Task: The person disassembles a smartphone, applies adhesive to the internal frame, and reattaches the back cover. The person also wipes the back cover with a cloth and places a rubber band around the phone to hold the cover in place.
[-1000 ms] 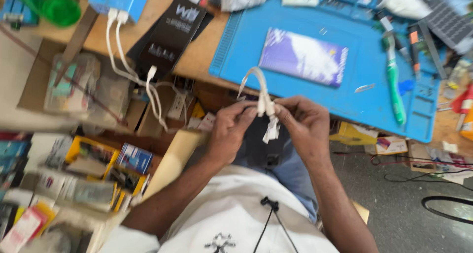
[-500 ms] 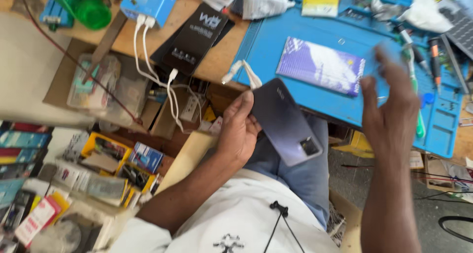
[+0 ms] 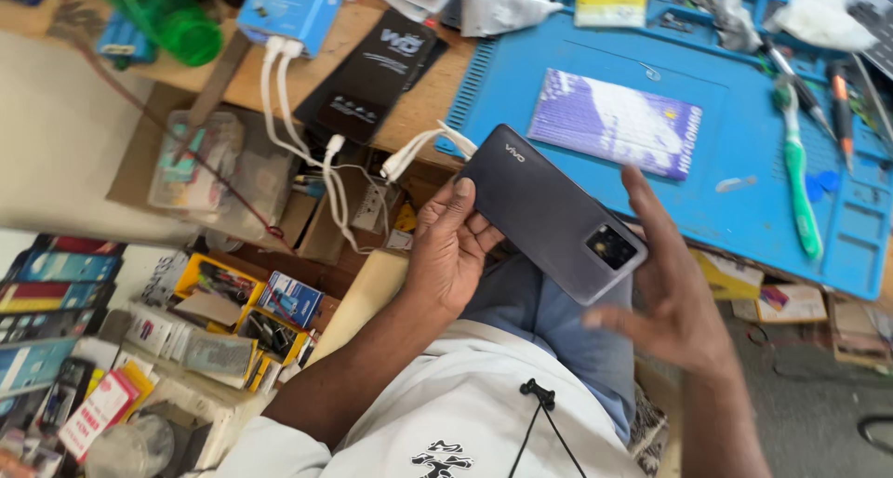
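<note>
Phone [image 3: 549,213] back-up over lap, gripped along one edge by left hand [image 3: 451,255]; right hand [image 3: 674,292] now dropped from raised position to just under camera end, fingers spread, barely touching. Two-handed handling resuming, likely. Beyond: white cable [image 3: 414,152] off desk edge, blue mat [image 3: 744,143] unchanged.
</note>
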